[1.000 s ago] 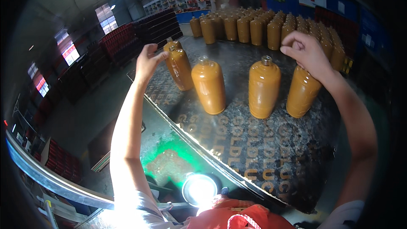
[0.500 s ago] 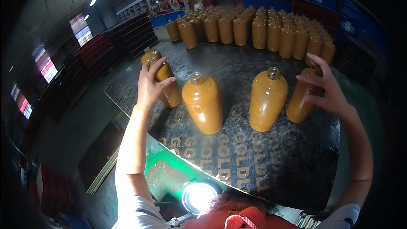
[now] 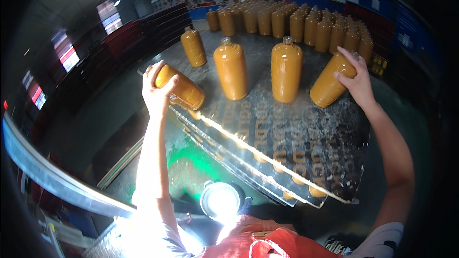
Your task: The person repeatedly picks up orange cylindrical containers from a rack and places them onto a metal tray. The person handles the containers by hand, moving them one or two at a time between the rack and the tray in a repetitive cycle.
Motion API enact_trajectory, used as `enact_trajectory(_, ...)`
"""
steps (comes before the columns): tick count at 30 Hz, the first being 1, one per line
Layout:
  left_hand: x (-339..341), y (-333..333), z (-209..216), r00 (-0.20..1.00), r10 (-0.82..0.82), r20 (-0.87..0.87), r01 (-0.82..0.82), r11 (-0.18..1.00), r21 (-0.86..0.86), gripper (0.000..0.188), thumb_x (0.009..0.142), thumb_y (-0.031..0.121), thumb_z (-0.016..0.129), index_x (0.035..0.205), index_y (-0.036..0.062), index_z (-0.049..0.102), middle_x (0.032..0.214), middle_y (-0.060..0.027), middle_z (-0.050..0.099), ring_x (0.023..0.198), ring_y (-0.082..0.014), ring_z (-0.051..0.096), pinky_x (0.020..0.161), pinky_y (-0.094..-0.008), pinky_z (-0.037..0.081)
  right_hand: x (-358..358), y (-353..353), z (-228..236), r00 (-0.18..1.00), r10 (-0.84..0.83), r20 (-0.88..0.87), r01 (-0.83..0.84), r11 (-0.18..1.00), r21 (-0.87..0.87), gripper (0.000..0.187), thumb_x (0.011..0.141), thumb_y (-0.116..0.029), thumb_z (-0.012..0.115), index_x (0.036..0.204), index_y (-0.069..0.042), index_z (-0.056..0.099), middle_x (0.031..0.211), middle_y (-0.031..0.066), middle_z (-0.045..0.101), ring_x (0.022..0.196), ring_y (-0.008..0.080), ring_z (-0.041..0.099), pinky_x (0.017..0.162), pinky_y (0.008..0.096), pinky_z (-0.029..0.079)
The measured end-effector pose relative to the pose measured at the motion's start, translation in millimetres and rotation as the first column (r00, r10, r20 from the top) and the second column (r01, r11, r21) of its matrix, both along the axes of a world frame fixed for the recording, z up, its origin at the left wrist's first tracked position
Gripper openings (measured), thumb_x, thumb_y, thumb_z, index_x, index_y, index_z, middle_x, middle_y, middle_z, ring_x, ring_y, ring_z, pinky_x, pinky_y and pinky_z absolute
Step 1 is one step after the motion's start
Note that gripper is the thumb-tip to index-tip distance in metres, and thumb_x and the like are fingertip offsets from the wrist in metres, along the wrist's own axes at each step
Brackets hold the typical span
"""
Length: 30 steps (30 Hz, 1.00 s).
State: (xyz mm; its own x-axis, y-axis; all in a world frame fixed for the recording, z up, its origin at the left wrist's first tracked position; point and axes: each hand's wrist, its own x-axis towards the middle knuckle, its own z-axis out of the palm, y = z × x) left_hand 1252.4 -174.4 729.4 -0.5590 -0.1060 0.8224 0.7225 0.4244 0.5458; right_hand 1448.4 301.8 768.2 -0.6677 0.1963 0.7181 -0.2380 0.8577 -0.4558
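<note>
My left hand is closed round the top of an amber glass bottle that leans over near the board's left edge. On the right, my right hand grips the shoulder of another amber bottle, also tilted, its top toward the hand. Between them two like bottles stand upright, a left one and a right one. One more amber bottle stands behind the left-hand bottle. All of them are on a dark printed board. My fingers hide the necks of both held bottles.
A dense block of amber bottles fills the board's far end. Rounded amber shapes show under its front edge. A bright round metal vessel is below, near my body. A pale curved rail crosses at lower left; dark stacks stand beyond.
My hands have closed on the two outer bottles, which now lean outward. The view has shifted, so the board and bottles sit higher and more of the front edge shows.
</note>
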Motion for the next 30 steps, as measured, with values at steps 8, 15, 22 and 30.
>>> enact_trajectory(8, 136.0, -68.9, -68.6, 0.877, -0.404, 0.261, 0.18, 0.778, 0.602, 0.062, 0.086, 0.018, 0.077, 0.142, 0.0055, 0.052, 0.123, -0.0128, 0.063, 0.107, -0.0212, 0.063, 0.095, -0.0366, 0.053, 66.5, -91.0, 26.7, 0.905, 0.402, -0.138, -0.385, 0.639, -0.666, 0.056, 0.092, -0.022, 0.069, 0.145, -0.016, 0.05, 0.132, 0.0143, 0.055, 0.122, 0.0233, 0.057, 0.097, 0.0394, 0.052)
enact_trajectory(15, 165.4, -106.5, -172.6, 0.468, -0.879, 0.092, -0.045, 0.08, 0.996, 0.045, 0.093, 0.039, 0.068, 0.124, 0.008, 0.059, 0.12, -0.0096, 0.066, 0.107, -0.0261, 0.066, 0.094, -0.0468, 0.055, 71.2, -232.7, 13.6, 0.726, 0.653, -0.214, -0.346, 0.078, -0.935, 0.078, 0.09, -0.052, 0.065, 0.146, -0.007, 0.035, 0.141, 0.0164, 0.045, 0.133, 0.0293, 0.046, 0.108, 0.0537, 0.046)
enact_trajectory(22, 143.2, -72.2, -300.0, 0.324, -0.946, -0.027, -0.381, -0.156, 0.912, 0.058, 0.091, 0.055, 0.062, 0.129, 0.0125, 0.057, 0.127, -0.0135, 0.06, 0.111, -0.0352, 0.059, 0.086, -0.05, 0.06, 54.8, -349.9, -120.7, 0.683, 0.641, -0.35, 0.087, -0.547, -0.833, 0.058, 0.1, -0.056, 0.042, 0.142, -0.015, 0.042, 0.139, 0.0137, 0.05, 0.129, 0.0308, 0.051, 0.094, 0.0496, 0.057)
enact_trajectory(30, 146.6, -130.3, -356.1, 0.304, -0.922, -0.24, -0.381, -0.349, 0.856, 0.055, 0.093, 0.055, 0.056, 0.122, 0.0081, 0.057, 0.115, -0.0134, 0.062, 0.097, -0.0352, 0.063, 0.06, -0.0361, 0.063, -23.0, -433.3, -289.0, 0.637, 0.624, -0.453, 0.312, -0.746, -0.588, 0.083, 0.091, -0.063, 0.056, 0.144, -0.003, 0.036, 0.129, 0.0252, 0.045, 0.111, 0.0441, 0.053, 0.083, 0.0482, 0.063)
